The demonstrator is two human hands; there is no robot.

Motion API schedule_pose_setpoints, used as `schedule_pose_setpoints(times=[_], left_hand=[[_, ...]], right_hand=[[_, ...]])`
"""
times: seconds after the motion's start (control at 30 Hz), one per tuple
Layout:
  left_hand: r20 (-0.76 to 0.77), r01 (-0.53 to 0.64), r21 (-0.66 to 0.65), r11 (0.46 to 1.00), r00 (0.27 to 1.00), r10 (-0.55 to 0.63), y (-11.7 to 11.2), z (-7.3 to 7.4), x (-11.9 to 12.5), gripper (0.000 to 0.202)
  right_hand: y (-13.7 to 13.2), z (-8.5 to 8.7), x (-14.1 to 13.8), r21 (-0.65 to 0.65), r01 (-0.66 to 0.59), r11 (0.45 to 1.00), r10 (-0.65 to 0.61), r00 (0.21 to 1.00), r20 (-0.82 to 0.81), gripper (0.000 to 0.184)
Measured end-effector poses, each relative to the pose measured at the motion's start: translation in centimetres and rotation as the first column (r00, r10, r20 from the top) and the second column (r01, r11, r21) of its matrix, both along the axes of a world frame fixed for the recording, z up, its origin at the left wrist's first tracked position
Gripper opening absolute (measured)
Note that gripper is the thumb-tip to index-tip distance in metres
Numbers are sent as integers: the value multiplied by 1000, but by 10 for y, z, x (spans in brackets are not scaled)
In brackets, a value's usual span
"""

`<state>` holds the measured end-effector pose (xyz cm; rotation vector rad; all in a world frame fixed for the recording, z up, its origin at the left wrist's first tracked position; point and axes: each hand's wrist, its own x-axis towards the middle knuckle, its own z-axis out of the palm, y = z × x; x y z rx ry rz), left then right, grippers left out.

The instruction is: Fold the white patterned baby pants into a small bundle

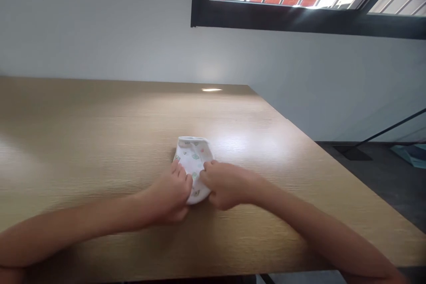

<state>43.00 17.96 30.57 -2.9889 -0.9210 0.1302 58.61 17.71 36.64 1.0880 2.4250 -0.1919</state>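
A small white cloth piece [195, 157], printed with little green and orange figures, is held just above or against the table. It looks like a baby's cap or mitten; which of these I cannot tell. Its far edge is straight and hemmed, while the near end is rounded. My left hand [175, 193] is closed on its left side, fingers curled over the fabric. On the opposite side my right hand [222, 184] pinches the cloth, with its knuckles turned inward. Both thumbs are partly hidden, and the hands hide the cloth's side edges.
The wooden table [100, 142] spreads widely to the left, and its right edge slants down toward me. Behind it stands a pale wall [100, 22] with a dark-framed barred window [282, 17]. On the floor at right are a dark pole [392, 126] and a light-blue item [412, 155].
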Motion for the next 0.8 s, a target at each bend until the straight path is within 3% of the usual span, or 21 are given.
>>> schedule_pose_setpoints(times=[0.07,0.17,0.23,0.3,0.37,0.4,0.47,0.53,0.6,0.67,0.73,0.8], left_hand=[[133,27,-198,980,991,-1,24,8,-15,23],[342,32,-548,836,920,189,62,12,-29,18],[435,58,-713,699,818,375,81,5,-32,21],[463,90,-819,566,685,562,93,-8,-30,30],[470,119,-857,502,582,664,98,-20,-26,40],[487,115,-849,516,546,682,99,-25,-24,42],[536,32,-798,602,495,684,100,-32,-22,42],[569,-114,-719,686,471,674,100,-33,-21,42],[597,-232,-607,760,498,629,99,-31,-19,40],[630,-295,-437,850,574,523,98,-28,-15,36],[642,-335,-213,918,660,390,96,-27,-6,35],[613,-324,-31,945,741,274,95,-29,4,40]], right_hand=[[17,10,14,-147,73,986,-84,994,-71,12],[46,15,38,-370,115,922,-220,941,-256,11],[63,10,52,-498,109,860,-346,843,-413,17],[77,-2,63,-607,120,786,-504,693,-515,24],[86,-15,71,-688,147,711,-634,558,-536,29],[89,-20,73,-716,153,681,-674,513,-531,31],[92,-28,77,-739,166,653,-708,480,-518,35],[92,-29,78,-684,212,698,-679,500,-538,41],[88,-27,73,-482,262,836,-536,575,-618,49],[81,-26,62,-138,254,957,-279,680,-679,51],[74,-31,45,168,194,966,-44,770,-636,47],[69,-44,29,336,167,927,53,827,-559,42]])
